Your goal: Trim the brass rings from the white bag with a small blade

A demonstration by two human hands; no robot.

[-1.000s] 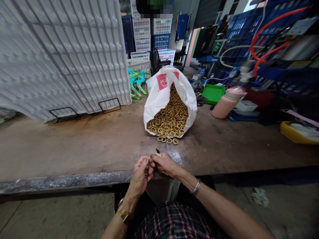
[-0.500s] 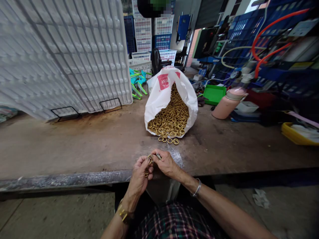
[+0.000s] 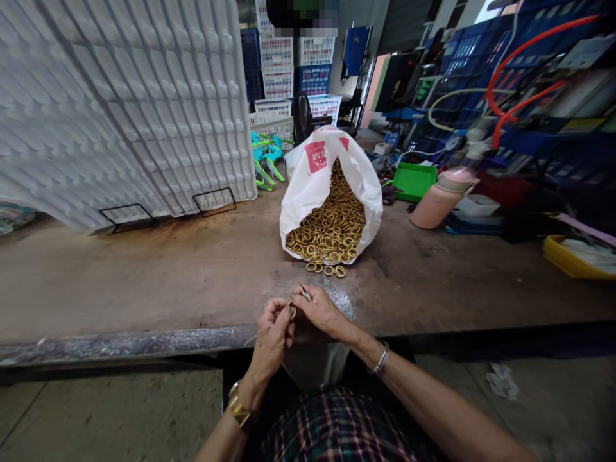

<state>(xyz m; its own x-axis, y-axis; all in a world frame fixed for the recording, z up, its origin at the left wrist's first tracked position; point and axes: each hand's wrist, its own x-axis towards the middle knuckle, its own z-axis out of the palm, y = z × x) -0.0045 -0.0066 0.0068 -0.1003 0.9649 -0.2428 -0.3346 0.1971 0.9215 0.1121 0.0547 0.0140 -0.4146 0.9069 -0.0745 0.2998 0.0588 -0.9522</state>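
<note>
My left hand (image 3: 273, 327) pinches a brass-coloured ring (image 3: 292, 312) between thumb and fingers, just over the table's front edge. Close against it, the fingertips of my right hand (image 3: 321, 312) meet the same ring. Out of the right fist sticks a small pointed metal tool (image 3: 305, 292), its tip up and to the left; most of it is hidden in the palm. Beyond the hands lies a white plastic bag (image 3: 302, 192), its mouth toward me, full of brass-coloured rings (image 3: 332, 224). Several loose rings (image 3: 328, 271) have spilled in front of the bag.
White ribbed plastic trays (image 3: 168, 96) stand upright at the left on black wire stands (image 3: 128, 217). To the right are a pink bottle (image 3: 440, 200), a green tray (image 3: 414, 181) and a yellow tray (image 3: 572, 264). Green and blue plastic pieces (image 3: 267, 160) sit behind the bag.
The pointed tool has turned in my right hand, so its tip now shows above the fingers. My left fingers have shifted, and a ring seen lower in that hand is now hidden.
</note>
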